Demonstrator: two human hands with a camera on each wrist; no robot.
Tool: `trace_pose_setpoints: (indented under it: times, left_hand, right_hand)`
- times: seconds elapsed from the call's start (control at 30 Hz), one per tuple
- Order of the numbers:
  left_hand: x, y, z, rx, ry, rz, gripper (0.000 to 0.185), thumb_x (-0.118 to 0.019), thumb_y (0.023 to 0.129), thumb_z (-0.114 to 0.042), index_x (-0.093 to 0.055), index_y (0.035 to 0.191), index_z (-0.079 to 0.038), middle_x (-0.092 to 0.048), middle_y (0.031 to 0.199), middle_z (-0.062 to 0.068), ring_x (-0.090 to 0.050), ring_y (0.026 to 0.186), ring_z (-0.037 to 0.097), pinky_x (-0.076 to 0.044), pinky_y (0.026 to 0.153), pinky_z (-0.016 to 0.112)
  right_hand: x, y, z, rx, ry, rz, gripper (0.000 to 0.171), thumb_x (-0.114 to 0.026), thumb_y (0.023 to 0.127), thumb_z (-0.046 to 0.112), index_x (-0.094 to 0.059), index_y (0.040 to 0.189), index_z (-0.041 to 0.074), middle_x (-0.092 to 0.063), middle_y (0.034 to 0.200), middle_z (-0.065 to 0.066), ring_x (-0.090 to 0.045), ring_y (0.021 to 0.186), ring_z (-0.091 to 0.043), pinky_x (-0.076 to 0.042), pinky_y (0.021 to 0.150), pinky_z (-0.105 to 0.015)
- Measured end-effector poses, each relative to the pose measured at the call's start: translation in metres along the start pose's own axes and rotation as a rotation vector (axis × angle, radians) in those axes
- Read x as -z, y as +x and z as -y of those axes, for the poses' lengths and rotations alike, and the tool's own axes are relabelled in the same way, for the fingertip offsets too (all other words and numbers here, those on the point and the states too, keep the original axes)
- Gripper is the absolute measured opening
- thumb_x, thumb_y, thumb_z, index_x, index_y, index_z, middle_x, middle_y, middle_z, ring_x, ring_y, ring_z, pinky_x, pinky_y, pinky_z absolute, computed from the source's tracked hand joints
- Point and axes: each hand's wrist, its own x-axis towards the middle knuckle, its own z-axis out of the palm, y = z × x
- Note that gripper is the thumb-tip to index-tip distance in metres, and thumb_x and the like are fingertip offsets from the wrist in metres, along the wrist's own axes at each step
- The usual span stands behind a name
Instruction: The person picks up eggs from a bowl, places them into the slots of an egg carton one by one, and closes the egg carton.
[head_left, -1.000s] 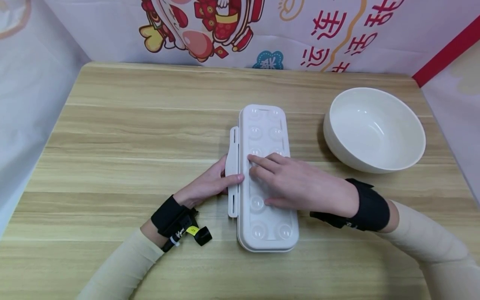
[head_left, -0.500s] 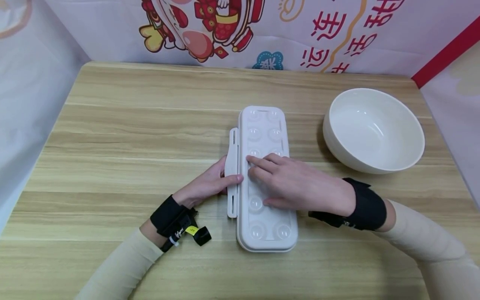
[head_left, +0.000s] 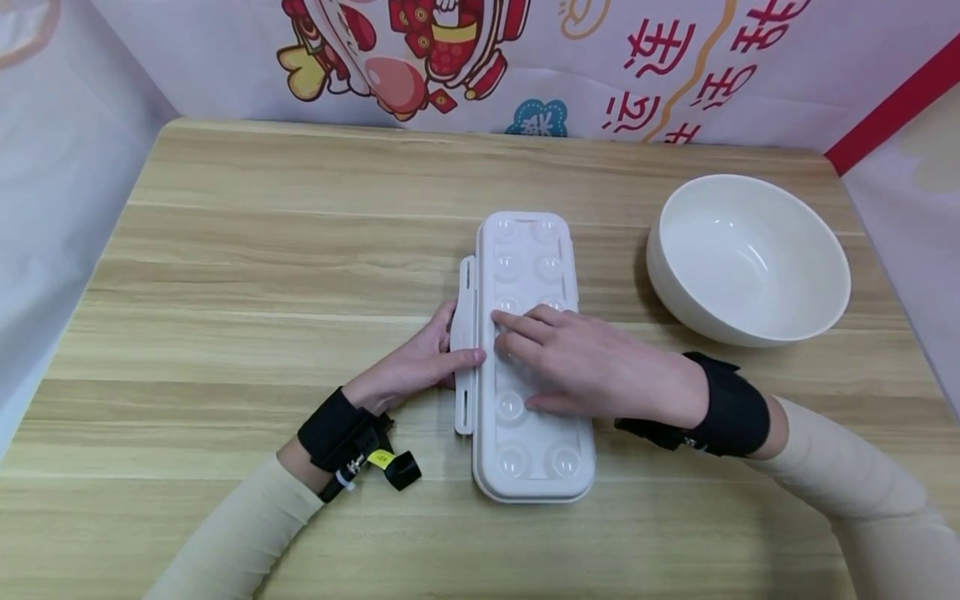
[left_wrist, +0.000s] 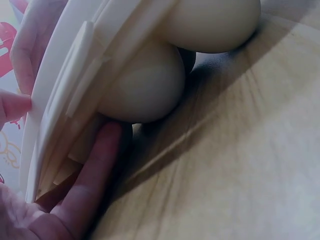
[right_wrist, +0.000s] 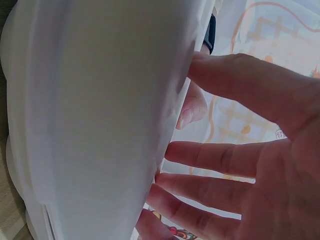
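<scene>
Head view: a closed white egg box (head_left: 532, 358) lies lengthwise at the middle of the wooden desk (head_left: 247, 275), its dimpled lid facing up and its latch flap along the left edge. The right hand (head_left: 592, 367) rests flat on the lid with fingers extended, the fingertips reaching toward the left edge. The left hand (head_left: 416, 362) grips the box at the latch flap, thumb lying on top and fingers curled beneath the edge. A white bowl (head_left: 750, 258) stands to the right of the box, apart from it. Left wrist view: one finger (left_wrist: 92, 180) of the left hand lies under the box rim beside the rounded egg cups (left_wrist: 145, 85) of the underside, which rest on the desk (left_wrist: 240, 160). Right wrist view: the straight fingers (right_wrist: 220, 160) of the right hand press against the white lid (right_wrist: 100, 115)
</scene>
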Motion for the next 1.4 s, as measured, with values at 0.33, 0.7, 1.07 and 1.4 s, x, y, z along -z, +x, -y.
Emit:
trace_pose_setpoints:
  times: [0.33,0.7,1.07,1.4]
  left_hand:
    - [-0.004,-0.002,-0.006,0.002,0.055,-0.081,0.095,-0.060,0.095,-0.012,0.015,0.150,-0.030,-0.052,0.129,0.025,-0.062,0.104,0.034,-0.056,0.083,0.045]
    - [-0.010,-0.003,-0.014,-0.011,0.302,-0.159,0.095,-0.063,0.093,-0.015,0.010,0.154,-0.022,-0.039,0.139,0.019,-0.065,0.100,0.028,-0.057,0.079,0.038]
    - [-0.014,-0.001,-0.016,-0.005,0.418,-0.191,0.091,-0.060,0.093,-0.015,0.007,0.155,-0.015,-0.043,0.129,0.017,-0.064,0.098,0.025,-0.057,0.076,0.037]
    - [-0.021,0.000,-0.016,-0.032,0.545,-0.293,0.092,-0.065,0.091,-0.025,-0.001,0.155,-0.010,-0.052,0.121,0.016,-0.061,0.093,0.025,-0.057,0.070,0.034]
  right_hand:
    - [0.000,-0.001,-0.001,-0.003,0.002,-0.003,0.063,-0.076,0.085,0.035,-0.051,0.133,0.004,-0.038,0.148,-0.018,-0.045,0.123,-0.031,-0.048,0.095,-0.046]
    - [0.000,-0.002,-0.002,0.004,0.012,-0.019,0.062,-0.077,0.083,0.033,-0.052,0.132,0.004,-0.039,0.147,-0.018,-0.046,0.122,-0.031,-0.048,0.095,-0.046]
    - [-0.001,-0.003,-0.004,0.013,0.016,-0.021,0.062,-0.077,0.083,0.034,-0.052,0.132,0.004,-0.040,0.147,-0.017,-0.045,0.123,-0.030,-0.046,0.097,-0.045]
    - [-0.002,-0.004,-0.005,0.022,0.020,-0.037,0.061,-0.077,0.083,0.034,-0.052,0.130,0.005,-0.041,0.146,-0.017,-0.044,0.124,-0.031,-0.046,0.098,-0.046]
